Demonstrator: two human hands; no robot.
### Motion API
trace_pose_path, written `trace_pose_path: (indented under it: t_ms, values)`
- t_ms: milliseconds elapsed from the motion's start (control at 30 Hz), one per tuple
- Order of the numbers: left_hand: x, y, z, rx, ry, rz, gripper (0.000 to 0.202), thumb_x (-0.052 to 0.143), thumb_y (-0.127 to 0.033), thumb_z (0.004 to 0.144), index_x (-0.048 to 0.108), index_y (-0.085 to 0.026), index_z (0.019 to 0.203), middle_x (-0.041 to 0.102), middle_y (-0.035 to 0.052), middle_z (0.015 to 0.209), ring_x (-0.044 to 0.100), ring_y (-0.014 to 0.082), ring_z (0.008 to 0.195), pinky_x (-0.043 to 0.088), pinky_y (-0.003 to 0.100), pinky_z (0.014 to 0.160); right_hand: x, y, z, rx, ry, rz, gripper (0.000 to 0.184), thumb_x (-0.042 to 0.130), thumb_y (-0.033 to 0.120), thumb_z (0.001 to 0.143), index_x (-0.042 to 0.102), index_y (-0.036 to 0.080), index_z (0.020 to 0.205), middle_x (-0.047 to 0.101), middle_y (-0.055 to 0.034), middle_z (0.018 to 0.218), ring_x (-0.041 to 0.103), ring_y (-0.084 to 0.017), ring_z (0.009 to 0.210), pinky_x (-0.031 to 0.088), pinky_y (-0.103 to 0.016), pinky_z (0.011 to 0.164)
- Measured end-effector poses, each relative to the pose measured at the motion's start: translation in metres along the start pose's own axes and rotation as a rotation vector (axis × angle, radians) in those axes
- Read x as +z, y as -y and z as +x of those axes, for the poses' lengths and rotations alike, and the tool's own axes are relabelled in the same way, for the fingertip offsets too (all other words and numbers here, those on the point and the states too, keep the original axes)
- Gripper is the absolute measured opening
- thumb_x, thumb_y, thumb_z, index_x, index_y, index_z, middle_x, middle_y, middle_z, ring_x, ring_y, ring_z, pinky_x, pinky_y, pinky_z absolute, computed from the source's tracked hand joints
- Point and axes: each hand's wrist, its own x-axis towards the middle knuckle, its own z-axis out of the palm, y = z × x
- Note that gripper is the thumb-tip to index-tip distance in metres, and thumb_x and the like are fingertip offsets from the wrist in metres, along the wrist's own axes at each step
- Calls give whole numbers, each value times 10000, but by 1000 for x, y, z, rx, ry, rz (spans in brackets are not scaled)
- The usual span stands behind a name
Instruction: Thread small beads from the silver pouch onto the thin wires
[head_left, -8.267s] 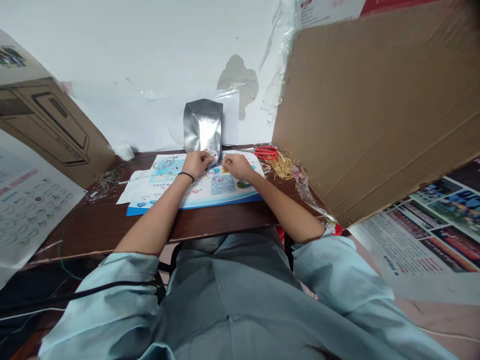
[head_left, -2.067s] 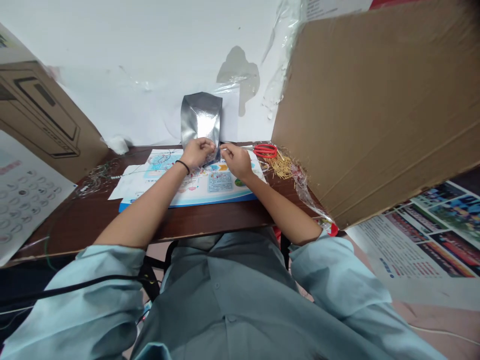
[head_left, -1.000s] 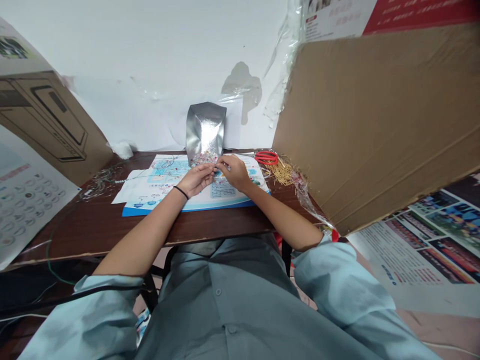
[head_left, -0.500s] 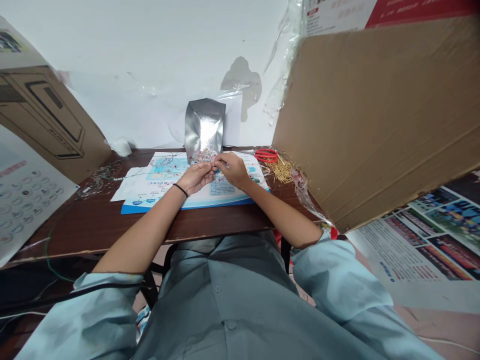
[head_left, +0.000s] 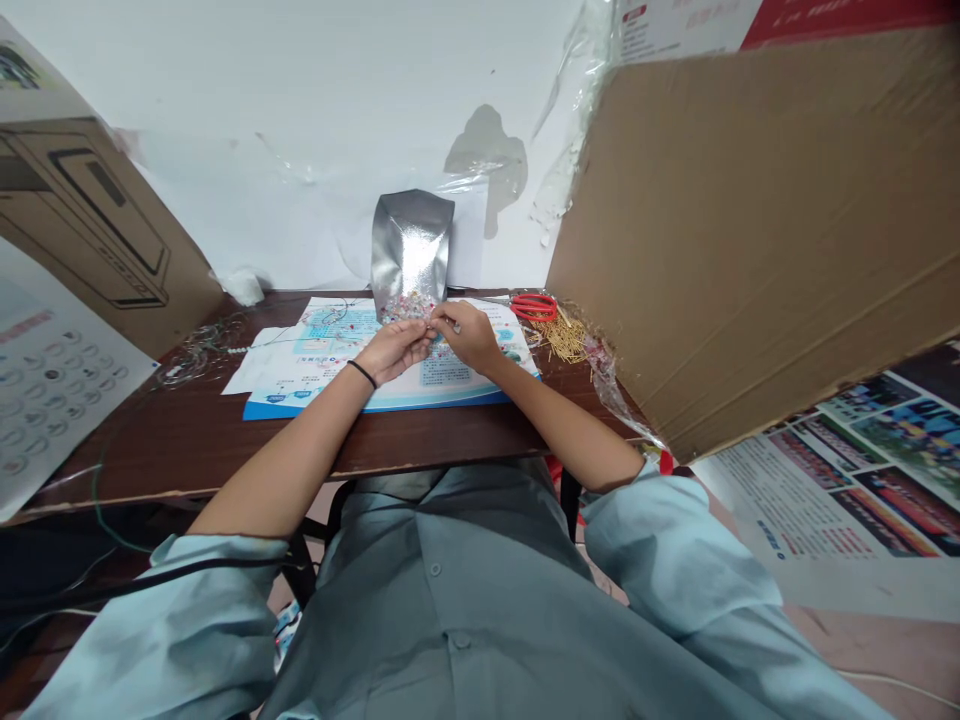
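Note:
My left hand (head_left: 397, 350), with a black band at its wrist, is closed in a pinch at its fingertips. A thin string (head_left: 300, 343) with small white beads (head_left: 238, 350) at its far end runs from the left up to this hand. My right hand (head_left: 469, 335) meets it, thumb and forefinger pinched together; what lies between them is too small to make out. Just beyond the fingertips, many small clear and red beads (head_left: 407, 306) lie at the foot of a silver foil pouch (head_left: 414, 240). Both hands are over printed sheets (head_left: 330, 385).
Red-handled scissors (head_left: 534, 306) lie by a heap of gold pins (head_left: 566, 338) on the right. Tangled clear thread (head_left: 199, 355) covers the table's left. Cardboard boxes (head_left: 750, 220) flank both sides, and a white wall (head_left: 300, 90) rises behind the table (head_left: 420, 440).
Both hands stay pinched together at nearly the same spot, with only slight finger movement. The whole view has shifted a little.

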Motion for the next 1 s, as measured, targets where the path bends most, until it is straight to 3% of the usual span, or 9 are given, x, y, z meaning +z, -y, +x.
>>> trace_pose_path:
  t_ms: [300, 1000]
  values:
    - [-2, 0, 1, -11, 19, -19, 174, 843, -110, 970, 741, -117, 829, 768, 39, 740, 623, 58, 575, 559, 155, 602, -3, 2, 1, -7, -44, 8, 199, 599, 124, 1034, 667, 226, 877, 745, -41, 964, 616, -212, 962, 483, -365, 967]
    - [3, -2, -3, -10, -15, 22, 193, 799, -112, 1000, 729, -111, 820, 760, 42, 738, 620, 58, 576, 555, 166, 624, -2, 1, 1, -34, -50, 22, 182, 596, 179, 1032, 680, 238, 881, 746, -33, 935, 632, -216, 933, 508, -366, 935]
